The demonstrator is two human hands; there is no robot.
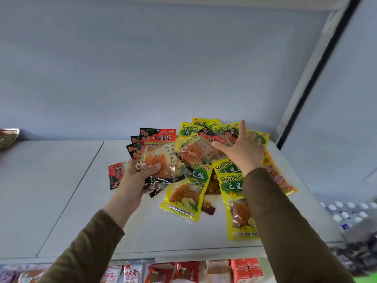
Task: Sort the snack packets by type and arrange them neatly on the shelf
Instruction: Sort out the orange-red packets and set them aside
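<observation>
Head view. A white shelf (67, 193) is seen from above its near edge, backed by a pale blue-grey panel (163, 68), with a dark upright post (318, 72) at the far right.

A loose, overlapping heap of snack packets is spread over the right half of the shelf. Yellow-and-green packets (184, 199) marked "TuDouSi" are found mostly on the right and far side of the heap. Red-and-black packets with clear windows are mixed in among them; one such red-and-black packet (201, 149) lies tilted on top of the yellow ones at the centre. An orange packet (279, 174) is noted at the right edge of the heap, partly covered by the sleeve.

The left hand (135, 176) is raised at the left of the heap and is clenched around a fanned stack of red-and-black packets (158, 152), thumb across the front.

The right hand (243, 147) is spread flat over the far right of the heap, fingers straight, grasping nothing; whether the palm touches the packets beneath cannot be told. Both arms are covered by brown sleeves (285, 211).

On the lower shelf at the near edge, further assorted packets (183, 270) are visible. A partly seen packet (8, 137) lies at the far left.
</observation>
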